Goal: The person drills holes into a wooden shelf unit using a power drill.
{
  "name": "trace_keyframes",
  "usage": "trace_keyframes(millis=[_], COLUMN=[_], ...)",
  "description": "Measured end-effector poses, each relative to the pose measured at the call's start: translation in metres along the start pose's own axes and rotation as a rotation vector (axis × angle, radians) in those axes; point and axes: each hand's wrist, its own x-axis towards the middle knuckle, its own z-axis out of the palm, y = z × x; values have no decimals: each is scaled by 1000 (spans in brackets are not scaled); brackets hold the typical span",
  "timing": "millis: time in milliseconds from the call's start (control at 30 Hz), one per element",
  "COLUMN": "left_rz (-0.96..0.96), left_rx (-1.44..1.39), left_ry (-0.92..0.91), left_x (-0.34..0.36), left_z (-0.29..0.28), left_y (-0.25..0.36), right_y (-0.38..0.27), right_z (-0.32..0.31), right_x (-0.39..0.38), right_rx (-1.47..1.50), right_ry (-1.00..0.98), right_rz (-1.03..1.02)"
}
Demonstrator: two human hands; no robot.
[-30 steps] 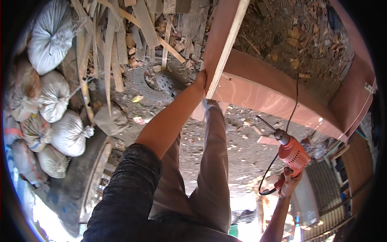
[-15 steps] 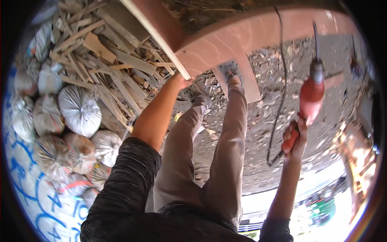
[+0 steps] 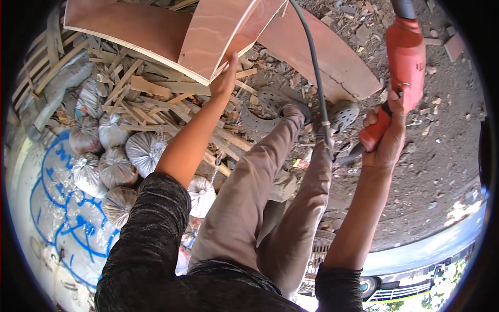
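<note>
Since the earlier frame the view has swung: the drill [image 3: 403, 67] now stands higher at the upper right, and the board [image 3: 218, 36] has come nearer the top centre, with the sacks [image 3: 112, 166] sliding down to the left.

The left hand [image 3: 224, 80] reaches up and presses against the lower edge of the pinkish plywood board, thumb and fingers clamped on its corner. The board tilts up over a second, curved panel [image 3: 332, 62] that lies on the ground behind it.

The right hand [image 3: 387, 132] has its grip closed round the red drill's handle, the body pointing up and away; its black cord [image 3: 317, 88] runs down past the right knee.

At the left, tied plastic sacks sit in a cluster, bulging with pale stuff that I cannot make out. Above them lies a heap of wood offcuts [image 3: 140, 93]. The person's feet in grey perforated clogs [image 3: 283, 101] stand on the rubble-strewn ground [image 3: 442, 156] between board and offcuts.
</note>
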Motion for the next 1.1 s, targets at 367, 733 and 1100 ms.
trace_keyframes(millis=[367,733,1100], left_rz=[-289,-48,-214], left_rx=[-24,212,4], left_ry=[37,218,-396], left_x=[-13,21,-68], left_z=[19,7,-14], left_y=[31,-7,4], right_y=[56,68,62], right_z=[-60,-37,-53], right_x=[40,31,-5], right_rx=[186,213,131], right_ry=[105,76,-44], right_rz=[205,307,-193])
